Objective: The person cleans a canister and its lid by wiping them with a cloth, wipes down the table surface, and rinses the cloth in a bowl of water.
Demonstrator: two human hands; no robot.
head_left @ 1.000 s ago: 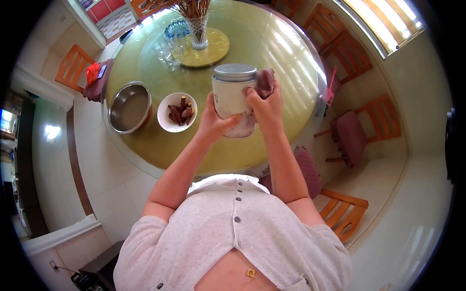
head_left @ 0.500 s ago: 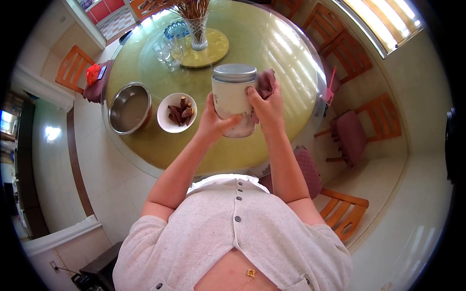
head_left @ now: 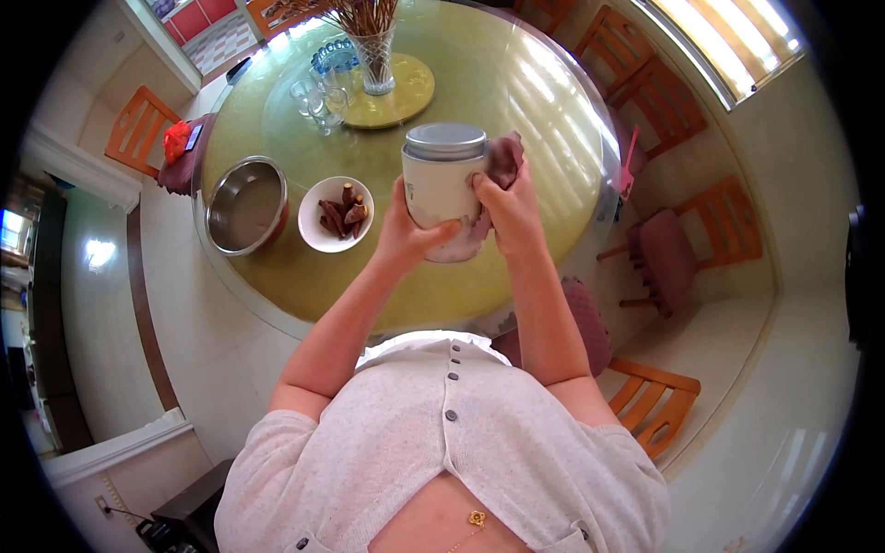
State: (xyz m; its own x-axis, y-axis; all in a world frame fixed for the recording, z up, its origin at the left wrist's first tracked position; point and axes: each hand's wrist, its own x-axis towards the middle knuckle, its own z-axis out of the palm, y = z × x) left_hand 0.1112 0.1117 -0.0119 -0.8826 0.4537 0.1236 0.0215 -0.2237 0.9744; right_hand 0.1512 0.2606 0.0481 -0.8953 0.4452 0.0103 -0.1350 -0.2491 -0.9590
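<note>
A white canister [head_left: 441,189] with a silvery lid [head_left: 446,138] is held upright over the near part of the table. My left hand [head_left: 407,230] is closed around its left side and lower front, thumb across the front. At the canister's right side, my right hand [head_left: 513,207] grips a dark mauve cloth [head_left: 504,161], its thumb resting on the canister wall. Part of the cloth bunches above the right fingers, and some of it shows between that hand and the canister. The fingers behind the canister are hidden.
On the round table [head_left: 277,286] to the left stand a metal basin [head_left: 219,229] of cloudy liquid and a white bowl [head_left: 313,235] with several dark reddish-brown pieces. Drinking glasses [head_left: 323,106] and a glass vase [head_left: 376,64] of dried stems stand farther back. Wooden chairs [head_left: 719,221] surround the table.
The cloth and right-hand fingers have shifted slightly at the canister's right side, and the cloth looks less blurred. The canister and left hand have barely moved.
</note>
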